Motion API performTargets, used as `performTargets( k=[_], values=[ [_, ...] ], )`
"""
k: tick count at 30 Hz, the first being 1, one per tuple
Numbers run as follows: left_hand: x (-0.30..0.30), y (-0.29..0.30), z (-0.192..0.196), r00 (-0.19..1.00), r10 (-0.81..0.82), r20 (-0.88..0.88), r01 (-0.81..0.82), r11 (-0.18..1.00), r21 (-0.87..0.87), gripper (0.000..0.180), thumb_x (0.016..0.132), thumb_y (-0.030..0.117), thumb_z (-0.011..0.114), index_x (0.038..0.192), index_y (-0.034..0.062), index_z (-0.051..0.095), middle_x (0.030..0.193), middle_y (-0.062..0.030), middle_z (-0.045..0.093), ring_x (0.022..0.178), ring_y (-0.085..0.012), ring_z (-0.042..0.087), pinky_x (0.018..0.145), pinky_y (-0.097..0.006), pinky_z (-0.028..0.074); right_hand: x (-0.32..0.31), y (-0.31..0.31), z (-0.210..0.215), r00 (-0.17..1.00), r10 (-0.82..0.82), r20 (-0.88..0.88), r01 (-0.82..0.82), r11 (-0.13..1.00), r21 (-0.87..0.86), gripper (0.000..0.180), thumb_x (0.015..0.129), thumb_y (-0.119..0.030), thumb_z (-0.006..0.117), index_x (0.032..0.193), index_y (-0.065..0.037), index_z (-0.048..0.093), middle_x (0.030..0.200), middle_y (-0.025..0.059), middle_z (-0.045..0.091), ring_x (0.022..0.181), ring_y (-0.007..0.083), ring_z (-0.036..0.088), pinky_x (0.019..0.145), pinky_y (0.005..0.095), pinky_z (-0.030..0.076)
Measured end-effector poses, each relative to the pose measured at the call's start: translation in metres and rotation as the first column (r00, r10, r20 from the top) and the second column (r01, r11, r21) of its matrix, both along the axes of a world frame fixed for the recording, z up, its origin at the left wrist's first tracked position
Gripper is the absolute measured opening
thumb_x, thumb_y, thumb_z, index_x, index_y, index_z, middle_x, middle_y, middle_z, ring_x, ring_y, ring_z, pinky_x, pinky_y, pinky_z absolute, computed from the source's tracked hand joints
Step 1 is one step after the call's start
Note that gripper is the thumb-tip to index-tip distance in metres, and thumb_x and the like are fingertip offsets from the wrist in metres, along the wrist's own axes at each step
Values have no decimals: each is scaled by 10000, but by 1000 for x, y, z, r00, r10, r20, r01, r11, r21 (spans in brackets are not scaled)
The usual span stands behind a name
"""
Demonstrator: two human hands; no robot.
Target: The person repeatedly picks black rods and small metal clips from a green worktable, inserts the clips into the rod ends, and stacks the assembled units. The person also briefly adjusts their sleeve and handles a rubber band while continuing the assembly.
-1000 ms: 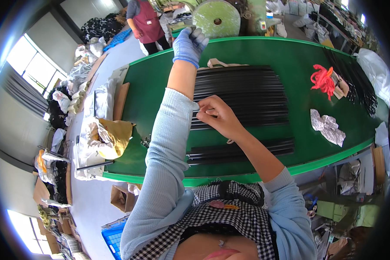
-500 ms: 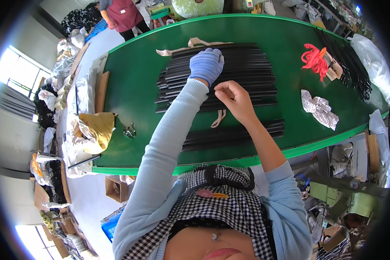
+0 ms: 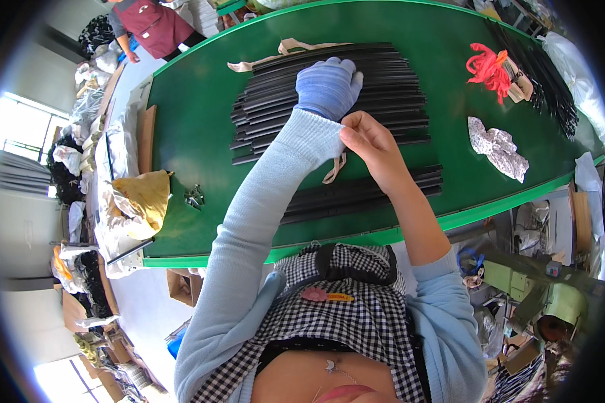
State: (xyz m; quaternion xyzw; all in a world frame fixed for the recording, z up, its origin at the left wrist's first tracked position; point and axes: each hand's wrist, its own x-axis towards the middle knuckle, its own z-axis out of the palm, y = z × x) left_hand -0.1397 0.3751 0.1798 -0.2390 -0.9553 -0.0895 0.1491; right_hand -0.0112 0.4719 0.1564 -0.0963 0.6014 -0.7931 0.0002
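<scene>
My left hand [image 3: 327, 87], in a blue knitted glove, is over a row of long black rods [image 3: 265, 101] with its fingers curled in. Nothing sticks out from them, though their undersides are hidden. With thumb and fingers my bare right hand [image 3: 373, 144] pinches the ribbed cuff of my light blue left sleeve [image 3: 319, 138] at the wrist. A beige cloth strip [image 3: 286, 47] lies along the far side of the rods, and a looped beige end [image 3: 334, 169] shows on the near side. Closer to me lies a second, smaller group of black rods [image 3: 329, 201].
The green table [image 3: 202, 134] has a raised bright green rim. At its left lie a yellow cloth [image 3: 144, 201] and small dark metal clips [image 3: 194, 197]. On the right are red ties [image 3: 489, 72], a patterned cloth [image 3: 497, 149] and more black rods [image 3: 544, 87]. A person [image 3: 154, 27] stands beyond the far left.
My right hand has come up to the left wrist and taken hold of the sleeve cuff. The cuff now reaches further over the glove. The whole view has shifted slightly.
</scene>
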Motion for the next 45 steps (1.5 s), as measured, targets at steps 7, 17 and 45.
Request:
performTargets(
  k=[7,17,45],
  values=[
    [15,12,27,983,-172,69,122,880,459,311,932,373,634,1026,87,709,854,-129,723,808,-311,703,746,-384,553,20,3,13,994,-10,-106,32,977,211,181,954,-194,661,956,-23,600,814,-5,592,712,56,553,587,237,466],
    [96,7,18,750,-645,149,141,376,916,167,927,116,651,1032,-6,696,923,-104,702,834,-200,670,768,-295,526,-51,89,19,871,-478,-118,422,848,-319,230,970,-248,616,995,-21,647,744,22,616,674,108,593,635,271,513],
    [71,-32,-38,749,-582,317,-129,342,931,198,928,67,661,1116,8,644,998,-37,672,842,-76,610,801,-241,526,-96,41,-46,926,-373,47,372,927,40,192,979,-204,588,1074,-62,675,799,10,652,697,96,621,645,236,517]
  ],
)
